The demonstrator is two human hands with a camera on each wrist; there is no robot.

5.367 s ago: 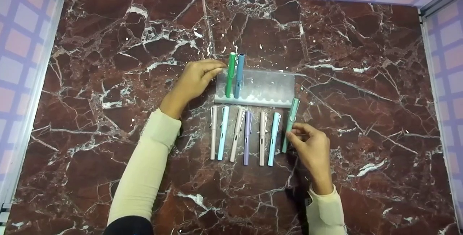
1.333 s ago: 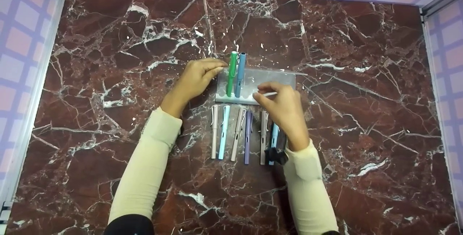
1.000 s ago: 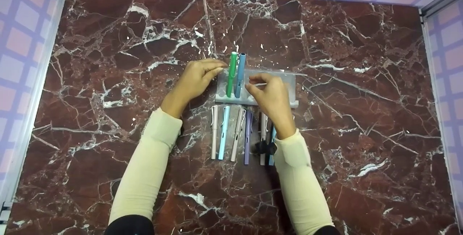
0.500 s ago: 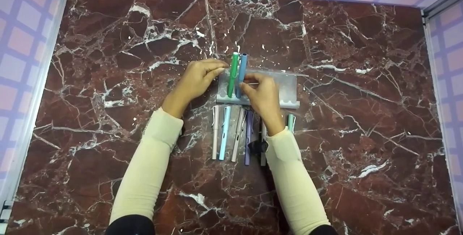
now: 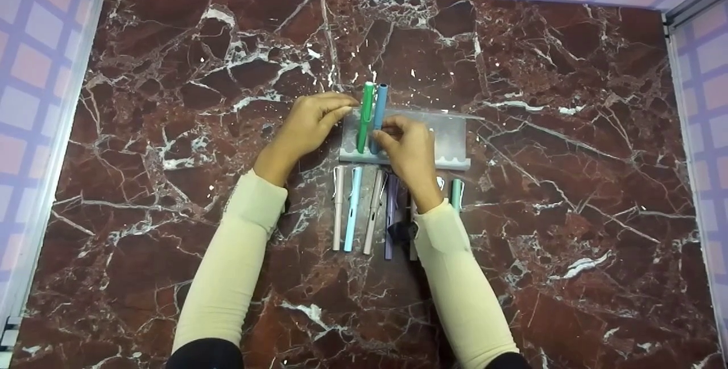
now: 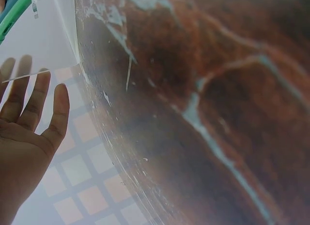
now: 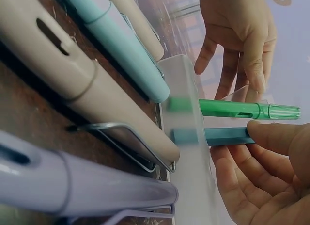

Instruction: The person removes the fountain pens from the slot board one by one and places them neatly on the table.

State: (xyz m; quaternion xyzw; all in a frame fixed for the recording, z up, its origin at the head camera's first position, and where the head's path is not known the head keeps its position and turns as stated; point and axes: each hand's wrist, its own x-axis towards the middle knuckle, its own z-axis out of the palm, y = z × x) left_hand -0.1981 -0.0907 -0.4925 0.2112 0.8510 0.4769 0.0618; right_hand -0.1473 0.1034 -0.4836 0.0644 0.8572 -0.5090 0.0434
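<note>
A clear pen stand with a notched front strip holds a green pen and a blue pen, both upright at its left end. My right hand pinches the blue pen between thumb and fingers; the right wrist view shows the thumb on the pen barrel. At the stand's upper left corner, my left hand pinches the edge of the clear back panel. Its fingers show partly through that panel in the left wrist view.
In front of the stand lies a row of capped pens: beige, light blue, another beige, purple and a teal-green one at the right end. My right forearm hides some of them. Checkered panels border the marble-patterned table.
My right hand has let go of the teal-green pen, now lying at the row's right end, and moved up and left to grip the blue pen. The left hand stays put.
</note>
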